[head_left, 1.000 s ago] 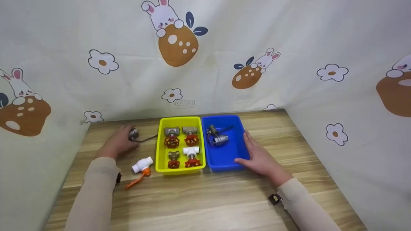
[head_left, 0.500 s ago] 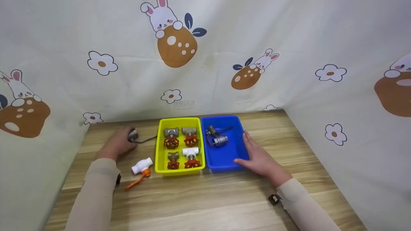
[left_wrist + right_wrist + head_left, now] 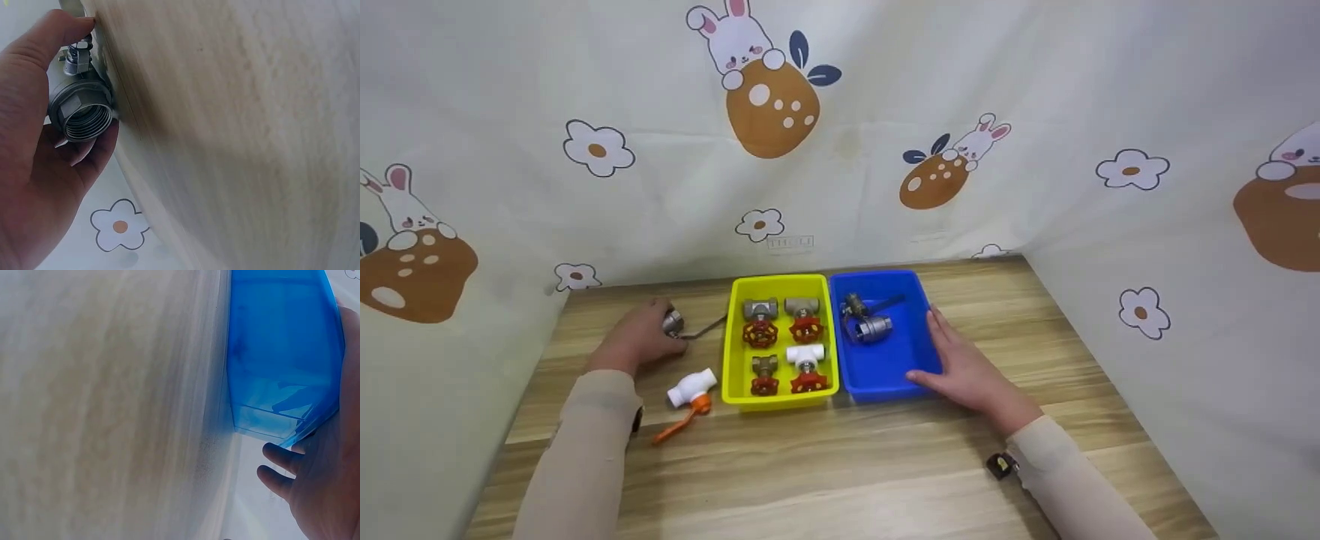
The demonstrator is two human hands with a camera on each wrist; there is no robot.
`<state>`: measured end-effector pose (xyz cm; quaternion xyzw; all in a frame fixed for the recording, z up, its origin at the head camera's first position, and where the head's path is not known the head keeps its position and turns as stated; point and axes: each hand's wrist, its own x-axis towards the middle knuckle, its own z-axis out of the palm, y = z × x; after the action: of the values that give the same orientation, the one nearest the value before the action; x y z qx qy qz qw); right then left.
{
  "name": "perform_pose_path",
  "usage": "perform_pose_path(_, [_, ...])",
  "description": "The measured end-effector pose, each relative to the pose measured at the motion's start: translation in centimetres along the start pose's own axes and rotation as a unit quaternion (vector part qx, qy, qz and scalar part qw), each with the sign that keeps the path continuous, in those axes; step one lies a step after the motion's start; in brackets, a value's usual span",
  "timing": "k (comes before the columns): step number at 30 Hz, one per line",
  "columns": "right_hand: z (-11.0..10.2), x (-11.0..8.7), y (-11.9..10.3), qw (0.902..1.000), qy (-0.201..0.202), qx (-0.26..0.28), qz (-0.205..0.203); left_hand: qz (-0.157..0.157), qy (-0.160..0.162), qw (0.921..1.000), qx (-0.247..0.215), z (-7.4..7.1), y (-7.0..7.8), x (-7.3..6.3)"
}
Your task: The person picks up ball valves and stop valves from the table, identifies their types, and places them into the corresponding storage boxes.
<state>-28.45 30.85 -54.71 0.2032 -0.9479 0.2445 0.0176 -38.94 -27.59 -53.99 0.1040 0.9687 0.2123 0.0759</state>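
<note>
Metal is what your left hand is holding: you are curling your fingers and thumb around a steel ball valve on the wooden table, left of the yellow bin. Compared with a moment ago, the valve is sitting a tiny bit nearer that bin, so you seem to be starting to pick it up (its thin handle is pointing at the bin). Your right hand is staying flat, fingers straight, pressing the side of the blue bin, keeping it steady.
</note>
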Motion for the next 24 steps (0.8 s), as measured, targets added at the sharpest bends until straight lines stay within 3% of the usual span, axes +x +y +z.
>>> perform_pose_path(9, [-0.12, -0.11, -0.25, 1.0, -0.002, 0.0, 0.006, -0.025, -0.01, 0.9996, 0.002, -0.2, 0.69, -0.5])
perform_pose_path(19, [-0.07, -0.14, -0.19, 1.0, -0.005, -0.001, 0.007, -0.07, -0.004, 0.9969, -0.036, -0.51, 1.1, -0.8])
perform_pose_path(24, [0.01, -0.07, -0.07, 1.0, 0.002, 0.002, -0.001, -0.062, 0.009, 0.9971, -0.043, -0.65, 1.27, -0.94])
